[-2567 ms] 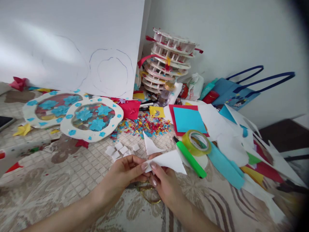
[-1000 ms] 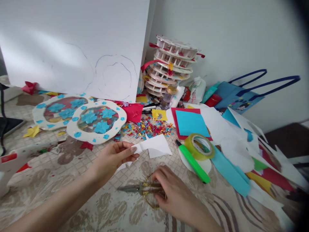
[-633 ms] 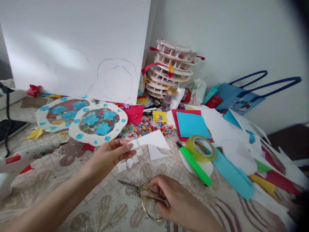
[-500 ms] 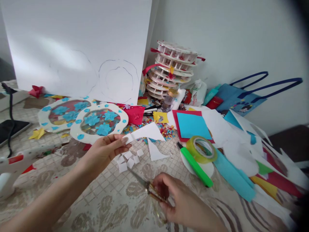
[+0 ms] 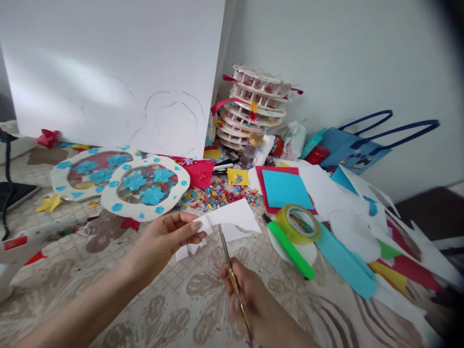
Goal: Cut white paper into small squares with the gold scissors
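Note:
My left hand (image 5: 163, 239) pinches the left end of a folded white paper piece (image 5: 234, 217) and holds it above the table. My right hand (image 5: 246, 295) is closed on gold-handled scissors (image 5: 228, 263). Their blades point up and away, with the tips just below the paper's lower edge. Several small white paper squares (image 5: 186, 250) lie on the cloth under the left fingers, partly hidden by them.
A green marker (image 5: 290, 249) and a tape roll (image 5: 297, 223) lie right of the hands. Blue and red paper sheets (image 5: 284, 188) and confetti scraps (image 5: 217, 193) lie behind. Two flower-decorated discs (image 5: 141, 186) sit at left, and a white board (image 5: 116, 72) leans on the wall.
My right hand let go of the paper, picked the scissors off the table and turned their blades up toward the paper. My left hand kept hold of the paper.

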Demonstrator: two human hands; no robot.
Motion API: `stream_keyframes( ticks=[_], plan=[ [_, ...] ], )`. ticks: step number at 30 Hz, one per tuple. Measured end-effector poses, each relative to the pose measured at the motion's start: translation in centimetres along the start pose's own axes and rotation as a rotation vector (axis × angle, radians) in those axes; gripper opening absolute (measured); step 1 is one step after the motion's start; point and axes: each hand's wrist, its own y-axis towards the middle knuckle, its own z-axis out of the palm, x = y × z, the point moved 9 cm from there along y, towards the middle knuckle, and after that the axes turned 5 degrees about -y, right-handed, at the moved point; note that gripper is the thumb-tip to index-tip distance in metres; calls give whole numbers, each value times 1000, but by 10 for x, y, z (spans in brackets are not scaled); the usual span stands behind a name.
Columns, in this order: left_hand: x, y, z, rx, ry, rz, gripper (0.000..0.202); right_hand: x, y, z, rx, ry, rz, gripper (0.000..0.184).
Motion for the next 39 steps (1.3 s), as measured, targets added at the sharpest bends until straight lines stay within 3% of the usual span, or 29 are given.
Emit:
stream_keyframes(
  ticks=[11,20,27,33,39],
  plan=[
    [18,-8,21,111,150,-77,21,-10,8,20,68,122,28,56],
    [21,-8,21,136,184,-92,19,-12,8,22,49,103,66,62],
    [22,-5,19,145,186,-86,17,2,0,18,62,10,163,72],
    [26,-5,15,124,169,-138,15,-24,2,28,64,67,221,70],
    [34,-6,17,121,-10,-220,17,-42,2,30,15,99,362,66]
  ],
)
